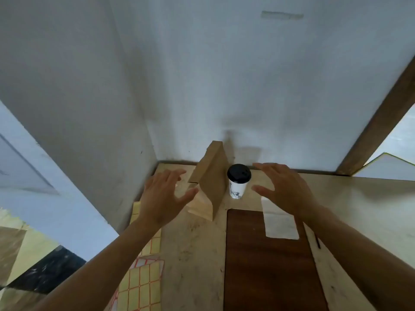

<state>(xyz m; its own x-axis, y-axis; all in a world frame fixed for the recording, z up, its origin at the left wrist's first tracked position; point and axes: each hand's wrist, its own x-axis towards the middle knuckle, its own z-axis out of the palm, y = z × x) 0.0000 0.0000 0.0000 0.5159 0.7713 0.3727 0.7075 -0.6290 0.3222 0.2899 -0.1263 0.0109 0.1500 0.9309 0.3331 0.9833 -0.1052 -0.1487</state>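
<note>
Paper bag (213, 182) and lidded cup (238, 176) stand between the left grip (162, 197) and right grip (284, 189), both spread open.

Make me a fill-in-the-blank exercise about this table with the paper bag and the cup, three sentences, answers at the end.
1. The white paper cup has a ___ lid.
2. Seen from the head camera, that cup stands to the ___ of the brown paper bag.
3. With fingers spread, the left hand and the right hand hold ___.

Missing words: black; right; nothing.
</note>
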